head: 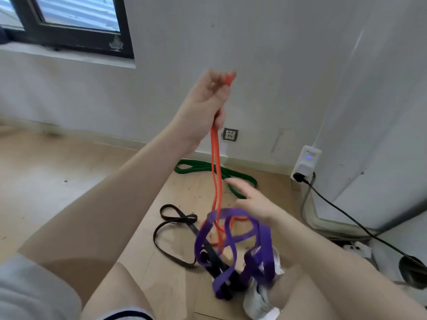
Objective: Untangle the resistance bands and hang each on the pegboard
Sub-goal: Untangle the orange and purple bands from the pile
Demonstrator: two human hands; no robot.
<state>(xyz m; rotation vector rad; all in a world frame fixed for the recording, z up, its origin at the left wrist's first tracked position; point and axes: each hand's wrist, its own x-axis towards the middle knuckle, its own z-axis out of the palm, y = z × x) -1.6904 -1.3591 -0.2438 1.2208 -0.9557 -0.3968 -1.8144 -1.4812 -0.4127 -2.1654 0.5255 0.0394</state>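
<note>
The left hand [211, 98] is raised in front of the white wall [277, 65], fist closed around the top of the orange band [216, 176]. A short orange end pokes out above the grip, beside the knuckles; the rest leaves the bottom of the fist as two strands side by side. The band's long axis runs nearly straight down from the grip, drawn fairly straight, and its lower end passes into the loops of the purple band [231, 239] directly below.

The right hand [251, 199] sits well below the left grip and a little to its right, fingers spread and blurred, palm open. It touches the top loop of the purple band, but whether any finger is hooked through it cannot be told. The purple band hangs from there in several twisted loops, its bulk trailing downward toward the person's knee and a white shoe [258, 299].

A black band [171, 227] lies below the left grip on the wooden floor [69, 169], in a figure-eight shape, one end running into the purple tangle. A green band [203, 168] lies flat on the floor behind the hanging orange strands, stretched along the base of the wall, apart from the tangle.
</note>
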